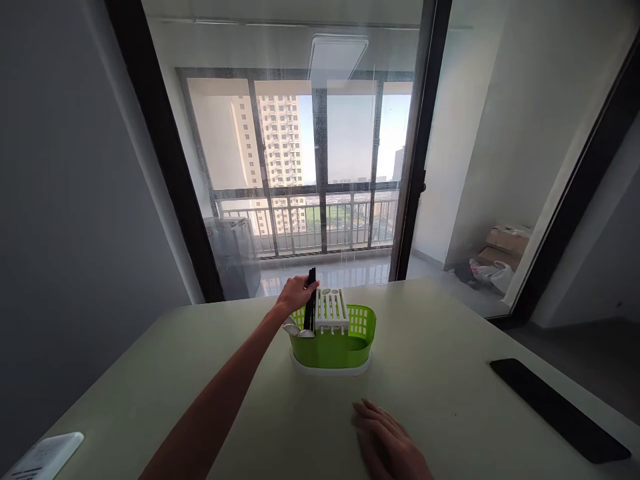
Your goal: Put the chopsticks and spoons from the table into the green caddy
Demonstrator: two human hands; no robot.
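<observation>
A green plastic cutlery holder [350, 345] with a white slotted insert [332, 309] stands on a white base in the middle of the pale table [450, 347]. My left hand [296, 294] reaches out to its left end, fingers closed on a bundle of black chopsticks [311, 301] that stand upright in the holder. Metal spoon bowls [295, 329] lie at the holder's left side, just below that hand. My right hand [387, 441] rests flat on the table near the front edge, fingers stretched out and holding nothing.
A black flat slab [557, 408] lies on the table at the right. A white device [47, 457] sits at the front left corner. Behind the table is a glass sliding door to a balcony; cardboard boxes [505, 247] lie on the floor at right.
</observation>
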